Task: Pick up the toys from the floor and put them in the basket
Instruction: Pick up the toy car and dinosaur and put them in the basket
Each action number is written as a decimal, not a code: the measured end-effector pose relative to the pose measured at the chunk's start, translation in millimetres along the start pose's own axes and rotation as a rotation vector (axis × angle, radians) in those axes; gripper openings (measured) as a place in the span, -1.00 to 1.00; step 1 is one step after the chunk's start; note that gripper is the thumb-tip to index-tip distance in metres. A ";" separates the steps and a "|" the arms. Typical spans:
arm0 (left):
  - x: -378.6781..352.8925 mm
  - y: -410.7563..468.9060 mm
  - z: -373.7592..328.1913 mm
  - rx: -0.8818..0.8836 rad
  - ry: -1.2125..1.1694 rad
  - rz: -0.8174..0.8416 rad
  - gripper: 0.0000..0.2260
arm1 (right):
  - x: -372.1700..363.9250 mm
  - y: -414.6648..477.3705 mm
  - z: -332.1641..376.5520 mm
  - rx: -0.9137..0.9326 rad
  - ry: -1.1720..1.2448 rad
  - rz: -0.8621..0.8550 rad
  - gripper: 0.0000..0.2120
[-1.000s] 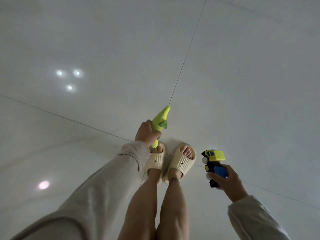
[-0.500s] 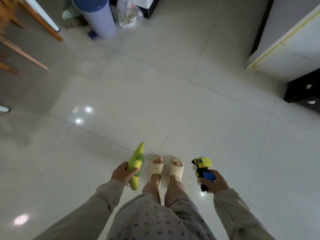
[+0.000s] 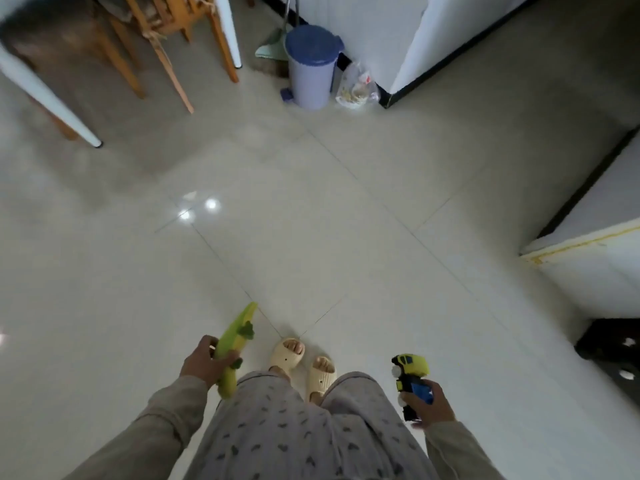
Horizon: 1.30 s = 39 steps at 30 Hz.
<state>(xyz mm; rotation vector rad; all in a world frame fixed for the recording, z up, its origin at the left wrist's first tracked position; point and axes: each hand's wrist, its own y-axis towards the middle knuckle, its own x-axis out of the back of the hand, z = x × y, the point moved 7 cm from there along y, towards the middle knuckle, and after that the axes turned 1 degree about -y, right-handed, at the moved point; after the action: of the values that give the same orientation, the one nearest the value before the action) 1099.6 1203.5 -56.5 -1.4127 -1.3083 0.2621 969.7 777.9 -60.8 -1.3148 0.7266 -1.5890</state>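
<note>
Bin (image 3: pixel 312 69) stands ahead, chairs (image 3: pixel 162 39) to its left, perhaps a bag (image 3: pixel 356 87) right.

The person stands and looks down. Both arms hang low in front, in long pale sleeves, one on each side of the legs. The left hand (image 3: pixel 202 363) is closed around a green toy (image 3: pixel 235 344), fingers curled over its middle. The right hand (image 3: pixel 431 403) is closed around a toy truck (image 3: pixel 412 379), thumb maybe on its side, though it is a bit blurry. Two feet in slippers (image 3: pixel 287 355) point forward, the left one a little ahead.
</note>
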 end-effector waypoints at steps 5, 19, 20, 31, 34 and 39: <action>-2.8 -27.7 56.2 0.155 -0.311 -0.025 -0.74 | -11.3 24.8 36.6 0.106 -0.249 0.063 -0.35; -48.4 -96.1 233.5 0.630 -0.998 -0.299 -0.73 | -191.2 -39.7 216.1 0.603 -0.855 0.290 -0.44; -44.9 -94.0 240.1 0.641 -1.017 -0.304 -0.70 | -204.7 -42.4 222.6 0.613 -0.862 0.292 -0.46; 97.0 -28.8 275.0 0.666 -1.034 -0.321 -0.53 | -342.8 -65.6 291.3 0.562 -1.135 0.210 -0.38; 156.5 -6.6 264.7 0.581 -0.936 -0.306 -0.54 | -373.7 -74.4 319.8 0.564 -1.150 0.191 -0.39; 231.9 19.4 254.8 0.493 -0.973 -0.364 -0.62 | -426.3 -88.0 367.6 0.551 -1.132 0.191 -0.38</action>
<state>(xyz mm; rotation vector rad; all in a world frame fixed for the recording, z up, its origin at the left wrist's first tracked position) 999.0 1533.3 -44.0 -0.5763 -2.0547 1.0291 1301.5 1241.1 -68.4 -1.3832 -0.2740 -0.6007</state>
